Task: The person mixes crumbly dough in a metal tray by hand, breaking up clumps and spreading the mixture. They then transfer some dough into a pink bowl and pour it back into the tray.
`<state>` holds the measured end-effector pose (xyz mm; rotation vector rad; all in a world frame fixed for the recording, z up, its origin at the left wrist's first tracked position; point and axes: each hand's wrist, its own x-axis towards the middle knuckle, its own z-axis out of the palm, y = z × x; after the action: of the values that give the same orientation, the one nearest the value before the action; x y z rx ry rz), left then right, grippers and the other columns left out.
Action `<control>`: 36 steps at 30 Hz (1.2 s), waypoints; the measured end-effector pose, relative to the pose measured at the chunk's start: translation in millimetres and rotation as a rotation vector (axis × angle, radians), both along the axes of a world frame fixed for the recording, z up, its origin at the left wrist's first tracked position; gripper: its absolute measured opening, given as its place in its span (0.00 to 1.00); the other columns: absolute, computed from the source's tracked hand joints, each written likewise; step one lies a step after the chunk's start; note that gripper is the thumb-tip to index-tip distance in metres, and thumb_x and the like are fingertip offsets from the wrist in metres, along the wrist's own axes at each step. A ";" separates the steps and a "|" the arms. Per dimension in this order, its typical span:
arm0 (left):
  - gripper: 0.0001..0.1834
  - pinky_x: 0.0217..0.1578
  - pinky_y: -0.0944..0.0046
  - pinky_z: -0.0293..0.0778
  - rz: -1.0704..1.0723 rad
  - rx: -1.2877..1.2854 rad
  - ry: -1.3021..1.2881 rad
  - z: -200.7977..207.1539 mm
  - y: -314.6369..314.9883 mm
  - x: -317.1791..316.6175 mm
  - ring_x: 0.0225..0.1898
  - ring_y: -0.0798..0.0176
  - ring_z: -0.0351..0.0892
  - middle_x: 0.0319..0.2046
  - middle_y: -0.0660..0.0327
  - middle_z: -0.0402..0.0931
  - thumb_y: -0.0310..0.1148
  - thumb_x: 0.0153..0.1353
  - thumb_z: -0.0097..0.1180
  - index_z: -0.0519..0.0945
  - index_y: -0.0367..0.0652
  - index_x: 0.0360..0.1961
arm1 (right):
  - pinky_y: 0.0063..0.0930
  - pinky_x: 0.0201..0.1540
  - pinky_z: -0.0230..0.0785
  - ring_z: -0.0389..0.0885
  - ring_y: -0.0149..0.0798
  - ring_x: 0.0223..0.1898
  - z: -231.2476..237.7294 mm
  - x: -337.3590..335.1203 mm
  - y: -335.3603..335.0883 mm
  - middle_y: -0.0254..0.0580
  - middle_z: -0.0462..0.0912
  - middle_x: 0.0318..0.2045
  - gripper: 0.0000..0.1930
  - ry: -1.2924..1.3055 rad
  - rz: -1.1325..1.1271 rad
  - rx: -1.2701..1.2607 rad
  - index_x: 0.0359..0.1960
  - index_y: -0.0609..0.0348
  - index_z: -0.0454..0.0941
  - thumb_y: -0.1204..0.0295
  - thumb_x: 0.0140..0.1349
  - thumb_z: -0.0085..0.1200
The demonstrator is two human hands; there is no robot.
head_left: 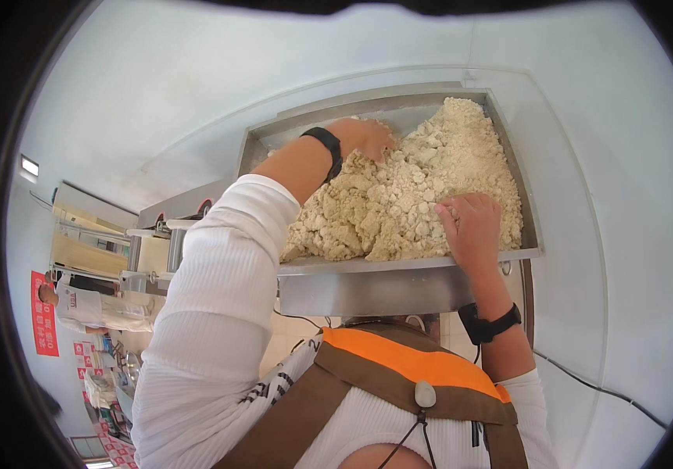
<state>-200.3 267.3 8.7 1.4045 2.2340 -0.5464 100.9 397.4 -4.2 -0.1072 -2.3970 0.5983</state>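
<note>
Pretty plain, bright room tbh: pale bluish walls, light floor, red banner up way over left, black cable trailing off on the right.

A steel trough, crumbly dough and roller machine show a food workshop.

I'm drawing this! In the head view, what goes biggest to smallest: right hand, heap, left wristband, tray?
1. Tray, its outline reaching around most of the heap
2. Heap
3. Right hand
4. Left wristband, a thin dark strip
</note>
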 end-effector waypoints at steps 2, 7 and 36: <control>0.33 0.71 0.43 0.49 0.046 0.004 -0.024 -5.8 -3.3 0.1 0.75 0.41 0.46 0.75 0.52 0.50 0.51 0.62 0.57 0.71 0.55 0.68 | 0.44 0.55 0.62 0.77 0.47 0.45 -1.6 -0.3 1.0 0.41 0.83 0.34 0.09 -0.020 0.005 -0.004 0.33 0.55 0.83 0.64 0.59 0.63; 0.30 0.61 0.44 0.66 0.129 -0.049 -0.036 -6.1 -43.4 -4.6 0.65 0.48 0.65 0.65 0.53 0.68 0.52 0.60 0.54 0.77 0.53 0.62 | 0.45 0.57 0.60 0.76 0.47 0.46 -3.1 0.8 2.7 0.40 0.81 0.35 0.08 -0.061 0.032 -0.045 0.33 0.55 0.82 0.64 0.59 0.62; 0.27 0.61 0.50 0.66 0.268 0.087 -0.285 26.7 -148.0 60.9 0.63 0.47 0.67 0.61 0.50 0.69 0.16 0.54 0.58 0.76 0.45 0.57 | 0.44 0.54 0.61 0.77 0.47 0.43 -6.5 -0.9 3.8 0.39 0.82 0.33 0.07 -0.077 0.093 -0.113 0.32 0.54 0.83 0.65 0.59 0.62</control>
<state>-139.4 119.3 35.5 1.1163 2.1833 -0.1494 100.0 401.2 -10.7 -0.0683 -2.4529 0.7861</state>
